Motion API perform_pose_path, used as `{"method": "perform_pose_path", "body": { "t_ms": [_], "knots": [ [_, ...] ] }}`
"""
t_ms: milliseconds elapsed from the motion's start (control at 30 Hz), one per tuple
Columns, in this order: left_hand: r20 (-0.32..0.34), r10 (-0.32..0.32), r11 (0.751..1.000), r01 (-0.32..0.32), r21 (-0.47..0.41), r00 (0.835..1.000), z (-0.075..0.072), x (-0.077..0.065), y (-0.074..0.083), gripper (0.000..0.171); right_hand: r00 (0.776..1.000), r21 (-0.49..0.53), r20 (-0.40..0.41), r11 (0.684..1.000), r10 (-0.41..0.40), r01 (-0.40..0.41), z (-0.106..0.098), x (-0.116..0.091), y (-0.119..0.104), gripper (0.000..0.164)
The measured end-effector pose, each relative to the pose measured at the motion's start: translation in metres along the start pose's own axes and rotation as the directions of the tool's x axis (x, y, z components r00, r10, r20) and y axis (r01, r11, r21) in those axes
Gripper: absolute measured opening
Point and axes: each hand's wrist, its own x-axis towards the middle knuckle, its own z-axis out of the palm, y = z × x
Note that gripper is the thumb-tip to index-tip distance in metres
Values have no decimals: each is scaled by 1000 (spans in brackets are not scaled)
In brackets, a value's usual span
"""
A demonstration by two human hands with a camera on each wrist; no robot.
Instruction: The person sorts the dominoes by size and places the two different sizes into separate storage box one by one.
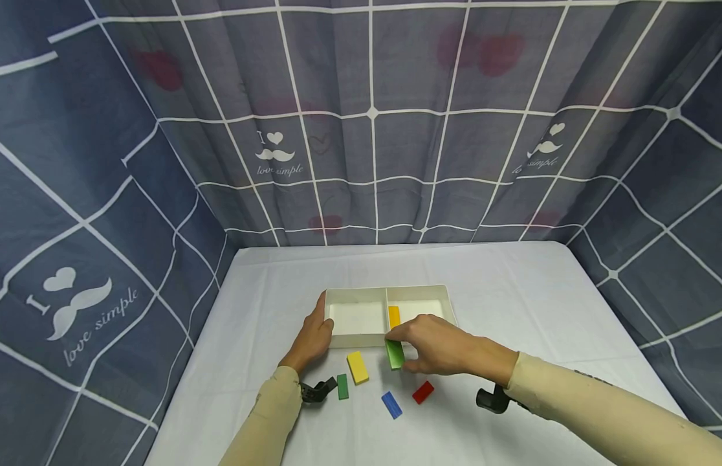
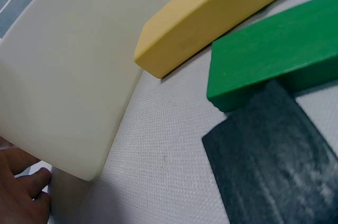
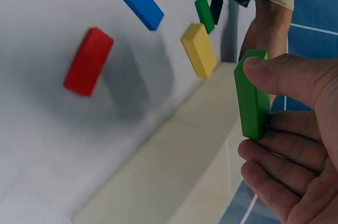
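Pinching green block [image 1: 394, 356] with right hand [image 1: 439, 343], at six o'clock of box [image 1: 356, 341]. Gripping box at nine o'clock with left hand [image 1: 310, 334]. Showing yellow block [image 1: 358, 368] at box's seven o'clock, blue block [image 1: 391, 405] at six, red block [image 1: 422, 392] at five.

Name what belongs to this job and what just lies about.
Job, apparently:
held green rectangular block
cream rectangular divided box
boxed yellow rectangular block

Lying about, apparently:
loose yellow rectangular block
loose green rectangular block
blue rectangular block
red rectangular block
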Motion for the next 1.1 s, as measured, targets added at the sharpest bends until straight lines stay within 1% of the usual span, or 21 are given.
{"method": "perform_pose_path", "body": {
  "t_ms": [100,233,300,367,533,633,833,1100],
  "knots": [
    [2,-2,1000,2,-4,1000,0,-1,0,75,1000,-1,-11,1000,-11,11,-8,0,3,49],
    [4,0,1000,0,-4,1000,0,0,1,75,999,-14,-34,1000,-26,26,-18,0,8,37],
    [4,5,1000,-5,-6,1000,0,0,1,75,999,-12,-34,1000,-20,20,-22,0,11,35],
    [3,8,1000,-8,-6,1000,-1,0,1,74,1000,-7,-29,1000,-3,3,-25,0,15,36],
    [5,6,1000,-6,-3,1000,0,0,1,74,999,-3,-48,1000,25,-25,-28,1,28,50],
    [8,0,1000,0,-5,1000,0,-1,1,74,998,2,-54,999,34,-34,-30,2,36,51],
    [12,-9,1000,9,-7,1000,-1,-1,3,74,997,18,-49,998,66,-65,-34,1,50,50],
    [10,-4,1000,4,-6,1000,-1,0,2,74,994,-14,-75,997,80,-82,-33,4,68,39]
  ]
}}
